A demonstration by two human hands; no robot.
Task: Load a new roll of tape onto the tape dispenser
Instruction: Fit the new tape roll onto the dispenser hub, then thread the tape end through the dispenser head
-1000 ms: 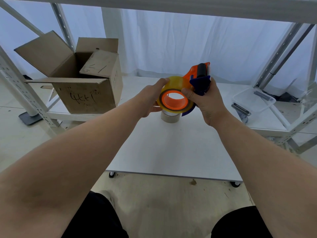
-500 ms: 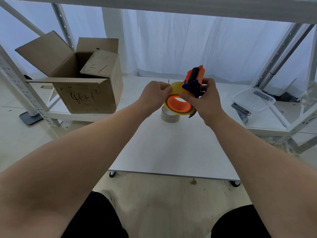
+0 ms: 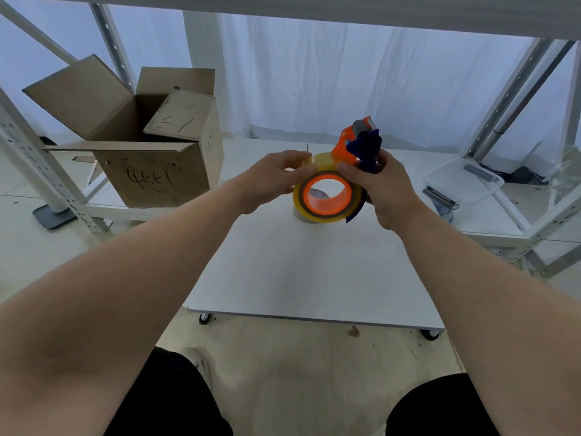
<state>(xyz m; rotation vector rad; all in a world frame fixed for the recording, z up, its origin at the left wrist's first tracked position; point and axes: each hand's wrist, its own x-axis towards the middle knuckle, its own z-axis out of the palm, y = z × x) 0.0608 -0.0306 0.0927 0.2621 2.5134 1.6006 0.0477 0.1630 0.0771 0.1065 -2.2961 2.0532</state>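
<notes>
Right grip [image 3: 386, 187] curled round tape dispenser [image 3: 361, 143]; left grip [image 3: 273, 180] pinches tape roll [image 3: 325, 160] top edge, roll seated on dispenser's orange hub. Risk: roll slips off hub if left pull goes sideways

tape dispenser [image 3: 361, 146] above table [image 3: 298, 278], box [image 3: 151, 171] left, tub [image 3: 462, 184] right

Blk fabric [image 3: 166, 401] on both thighs; forearms [image 3: 132, 287] bare.
</notes>
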